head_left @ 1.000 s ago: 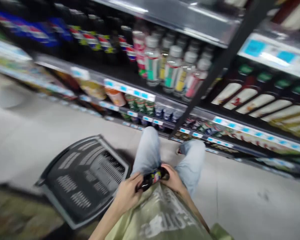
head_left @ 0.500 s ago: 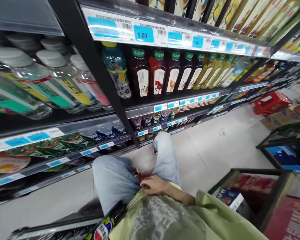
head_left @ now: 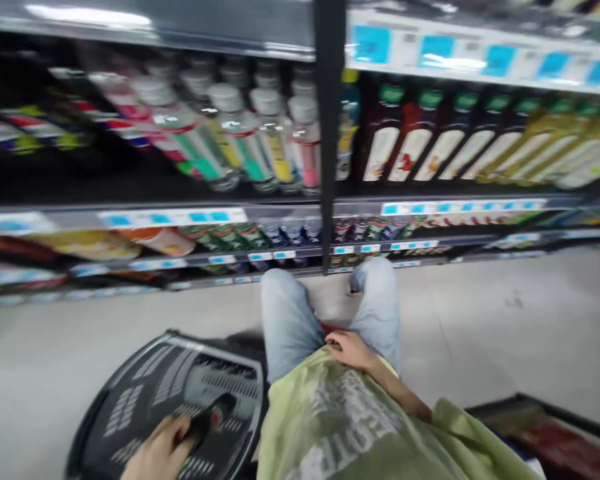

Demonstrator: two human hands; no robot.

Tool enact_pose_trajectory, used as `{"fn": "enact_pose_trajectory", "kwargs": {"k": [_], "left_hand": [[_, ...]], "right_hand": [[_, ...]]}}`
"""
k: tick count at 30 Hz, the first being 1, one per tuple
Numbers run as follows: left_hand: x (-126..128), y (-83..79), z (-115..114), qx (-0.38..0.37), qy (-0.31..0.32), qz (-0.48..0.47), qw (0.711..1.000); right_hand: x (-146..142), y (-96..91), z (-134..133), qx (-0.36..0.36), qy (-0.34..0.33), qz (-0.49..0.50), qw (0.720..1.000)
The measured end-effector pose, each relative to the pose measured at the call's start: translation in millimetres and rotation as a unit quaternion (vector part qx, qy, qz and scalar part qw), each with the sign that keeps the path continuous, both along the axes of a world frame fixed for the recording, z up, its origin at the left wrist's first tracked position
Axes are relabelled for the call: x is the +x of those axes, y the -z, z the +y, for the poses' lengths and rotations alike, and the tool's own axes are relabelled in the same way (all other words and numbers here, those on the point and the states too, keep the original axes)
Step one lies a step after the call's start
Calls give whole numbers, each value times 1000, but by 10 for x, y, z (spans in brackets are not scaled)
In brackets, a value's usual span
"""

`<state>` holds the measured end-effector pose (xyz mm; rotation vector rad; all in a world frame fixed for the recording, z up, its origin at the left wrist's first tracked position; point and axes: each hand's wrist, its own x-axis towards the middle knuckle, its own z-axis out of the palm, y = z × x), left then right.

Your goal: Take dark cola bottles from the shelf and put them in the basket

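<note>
I am crouched before a drinks shelf in a shop aisle, knees in light jeans. My left hand [head_left: 156, 453] is low at the left, inside a dark plastic shopping basket [head_left: 130, 400] on the floor, its fingers closed round a dark bottle [head_left: 211, 417] with a red-marked label that lies near the basket's bottom. My right hand [head_left: 349, 348] rests curled between my thighs, touching something small and red that I cannot make out. The whole view is blurred by motion.
A black shelf upright [head_left: 329, 133] rises straight ahead. Clear bottles with white caps [head_left: 240, 133] stand left of it, dark bottles with green caps [head_left: 430, 133] right of it, cans on lower shelves. A low display rack [head_left: 545, 433] sits at the bottom right.
The view swung back left from the right-hand shelves. My left hand carried the bottle from my lap down into the basket. My right hand stayed between my thighs.
</note>
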<state>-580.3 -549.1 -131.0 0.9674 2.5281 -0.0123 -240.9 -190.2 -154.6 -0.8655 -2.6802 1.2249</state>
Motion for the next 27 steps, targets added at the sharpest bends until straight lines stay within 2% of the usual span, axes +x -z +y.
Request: {"fn": "enact_pose_trajectory", "kwargs": {"k": [2,5,9,11,15,19,23,27], "left_hand": [[113,80,-61,-44,-41,-18,998],[244,318,-177,-95,-152,-25,983],[400,769,-470,-87,-326,-81,938],[476,1025,-615,-86,-379,-103,916],[583,1546,-807,-93,-425,-140,889],[672,2007,-898,-91,-456,-169,869],[774,2379,-915,-79,-482,-187,852],[867,2659,-859,-63,-496,-187,846]], "right_hand": [[41,2,-10,-16,0,1,1000],[90,124,0,-34,-10,7,999],[146,352,21,-42,-19,-9,999],[169,410,29,-44,-22,-31,998],[177,379,48,-46,-30,-76,996],[154,310,79,-47,-34,-117,991],[138,292,115,-57,-34,-155,986],[108,266,127,-59,-31,-176,982]]}}
